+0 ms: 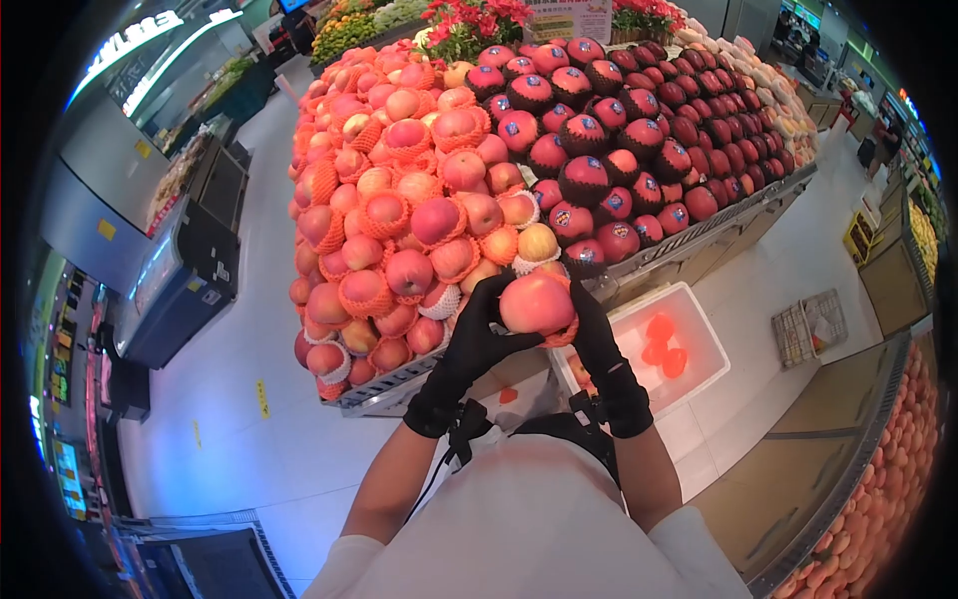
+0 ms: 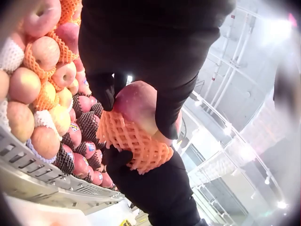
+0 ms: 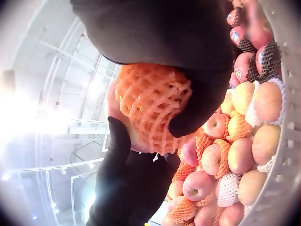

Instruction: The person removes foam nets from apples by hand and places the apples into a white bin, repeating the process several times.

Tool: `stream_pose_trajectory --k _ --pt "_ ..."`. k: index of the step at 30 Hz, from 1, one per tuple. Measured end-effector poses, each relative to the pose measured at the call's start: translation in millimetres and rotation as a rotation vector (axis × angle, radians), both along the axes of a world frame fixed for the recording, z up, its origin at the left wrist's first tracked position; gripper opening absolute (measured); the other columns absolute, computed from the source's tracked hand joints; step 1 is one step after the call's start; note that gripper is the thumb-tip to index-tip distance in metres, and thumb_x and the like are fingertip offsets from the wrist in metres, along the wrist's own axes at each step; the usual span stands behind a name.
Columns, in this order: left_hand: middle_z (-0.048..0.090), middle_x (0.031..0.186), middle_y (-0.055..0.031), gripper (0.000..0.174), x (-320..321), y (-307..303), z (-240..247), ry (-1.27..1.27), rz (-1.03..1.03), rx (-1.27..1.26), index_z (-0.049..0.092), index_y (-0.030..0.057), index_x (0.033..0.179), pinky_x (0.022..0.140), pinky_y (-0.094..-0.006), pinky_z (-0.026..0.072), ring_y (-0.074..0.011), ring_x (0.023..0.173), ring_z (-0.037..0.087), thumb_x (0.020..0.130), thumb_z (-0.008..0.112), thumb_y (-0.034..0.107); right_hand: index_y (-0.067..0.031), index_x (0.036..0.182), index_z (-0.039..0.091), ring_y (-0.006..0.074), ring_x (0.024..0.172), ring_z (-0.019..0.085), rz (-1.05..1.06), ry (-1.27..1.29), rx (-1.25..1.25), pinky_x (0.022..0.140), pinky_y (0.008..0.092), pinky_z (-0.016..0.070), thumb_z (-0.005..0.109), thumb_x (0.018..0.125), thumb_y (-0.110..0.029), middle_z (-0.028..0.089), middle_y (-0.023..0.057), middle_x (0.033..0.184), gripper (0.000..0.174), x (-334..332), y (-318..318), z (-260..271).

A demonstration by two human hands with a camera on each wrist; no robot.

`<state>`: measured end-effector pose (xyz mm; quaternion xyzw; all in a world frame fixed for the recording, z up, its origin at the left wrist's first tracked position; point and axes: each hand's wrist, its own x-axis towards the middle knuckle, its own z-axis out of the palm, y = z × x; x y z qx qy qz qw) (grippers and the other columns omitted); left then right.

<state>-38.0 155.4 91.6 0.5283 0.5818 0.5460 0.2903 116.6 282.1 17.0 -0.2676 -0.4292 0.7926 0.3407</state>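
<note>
A large pink-red apple (image 1: 537,302) is held between both black-gloved hands, in front of the display. My left hand (image 1: 481,329) grips its left side; in the left wrist view the fingers and thumb curl over the bare skin of the fruit. On the other side my right hand (image 1: 597,334) grips it through an orange foam net (image 3: 153,108). That net covers the lower part of the apple and leaves its top bare, with the loose edge of the foam (image 2: 141,153) hanging near the right fingers.
Heaped apples (image 1: 399,215) in orange and white nets fill the stand's left side. Dark red apples (image 1: 584,135) in black nets lie at right, behind a metal rail (image 1: 699,225). Below stands a white foam box (image 1: 714,374) with orange pieces inside. A crate (image 1: 795,334) sits farther right.
</note>
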Motion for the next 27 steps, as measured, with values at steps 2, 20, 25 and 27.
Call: stream_pose_trajectory --k 2,20,25,27 --pt "0.055 0.126 -0.0102 0.070 -1.4 2.0 -7.2 0.072 0.004 -0.012 0.047 0.0015 0.134 0.100 -0.0364 0.0461 -0.0203 0.117 0.054 0.076 0.083 0.015 0.0003 0.124 0.060 0.0119 0.110 0.054 0.005 -0.029 0.087 0.098 0.0302 0.0428 0.056 0.099 -0.036 0.061 0.0050 0.117 0.044 1.8 5.1 -8.6" --pt "0.064 0.093 -0.0079 0.040 -3.6 -4.8 -46.8 0.266 0.081 -0.003 0.054 0.0011 0.112 0.081 -0.0342 0.0518 -0.0226 0.087 0.065 0.075 0.068 -0.002 0.0022 0.102 0.063 0.0203 0.079 0.065 -0.170 -0.664 0.414 0.073 0.0340 0.0529 0.076 0.084 -0.028 0.068 0.0114 0.090 0.037 94.2 29.7 -74.9" --pt "0.065 0.096 -0.0082 0.040 -12.0 -23.0 -58.6 0.324 -0.022 -0.073 0.057 0.0018 0.108 0.076 -0.0353 0.0531 -0.0213 0.085 0.064 0.074 0.078 0.003 0.0006 0.106 0.066 0.0334 0.096 0.066 -0.171 -1.000 0.262 0.086 0.0379 0.0511 0.069 0.083 -0.049 0.069 0.0187 0.100 0.055 170.8 35.9 -171.6" --pt "0.065 0.097 -0.0087 0.043 -9.3 -34.4 -66.2 0.302 0.012 -0.118 0.056 0.0015 0.109 0.075 -0.0351 0.0532 -0.0211 0.086 0.064 0.074 0.080 0.005 0.0000 0.099 0.066 0.0241 0.083 0.064 -0.262 -1.024 0.337 0.073 0.0356 0.0508 0.069 0.085 -0.048 0.067 0.0136 0.089 0.050 202.5 27.9 -236.6"
